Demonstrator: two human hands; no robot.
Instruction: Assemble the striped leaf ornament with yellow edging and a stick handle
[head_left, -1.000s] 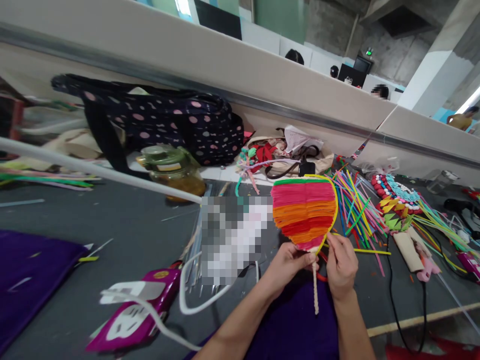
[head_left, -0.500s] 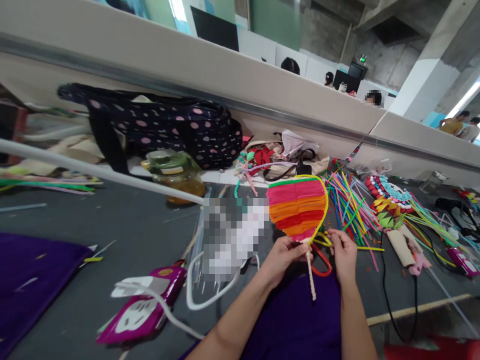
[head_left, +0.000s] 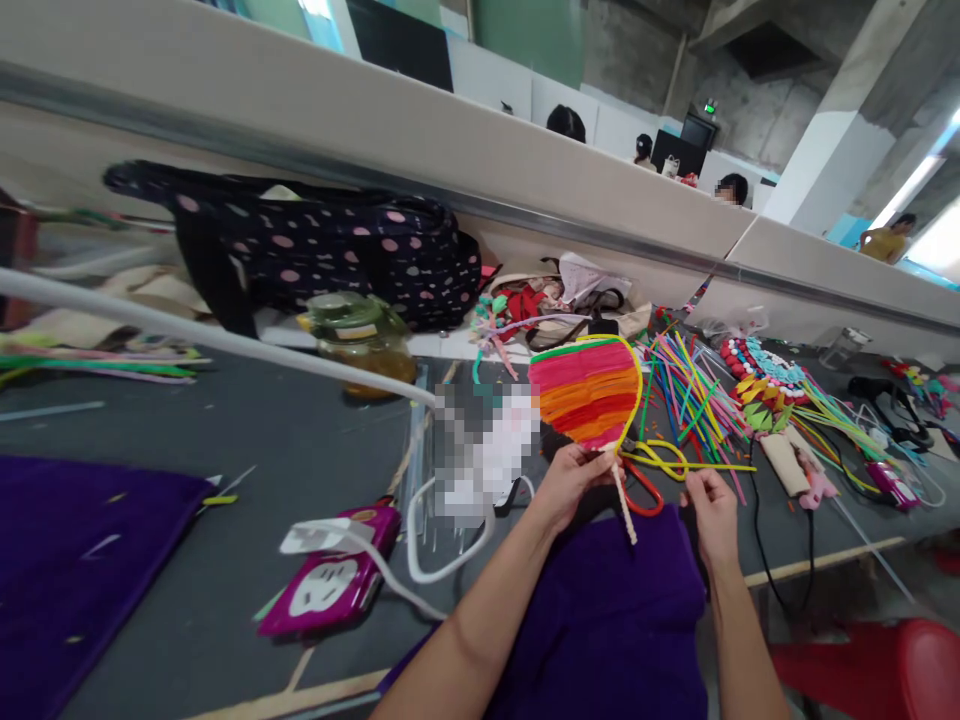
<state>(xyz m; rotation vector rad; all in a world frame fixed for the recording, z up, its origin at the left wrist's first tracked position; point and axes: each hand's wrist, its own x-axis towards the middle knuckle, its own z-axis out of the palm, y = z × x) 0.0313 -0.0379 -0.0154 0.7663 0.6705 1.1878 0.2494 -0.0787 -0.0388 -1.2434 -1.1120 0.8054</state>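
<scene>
Currently I see the left hand (head_left: 571,482) pinching the striped fan (head_left: 589,390), the right hand (head_left: 714,510) curled, its hold unclear, a yellow strip (head_left: 724,466) just beyond its fingertips.

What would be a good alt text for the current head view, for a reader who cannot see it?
A person's left hand holds a striped pink, orange and red fan near the top of its pale handle; the right hand is beside a yellow strip. Farther back are coloured sticks, a jar and a dotted bag.
</scene>
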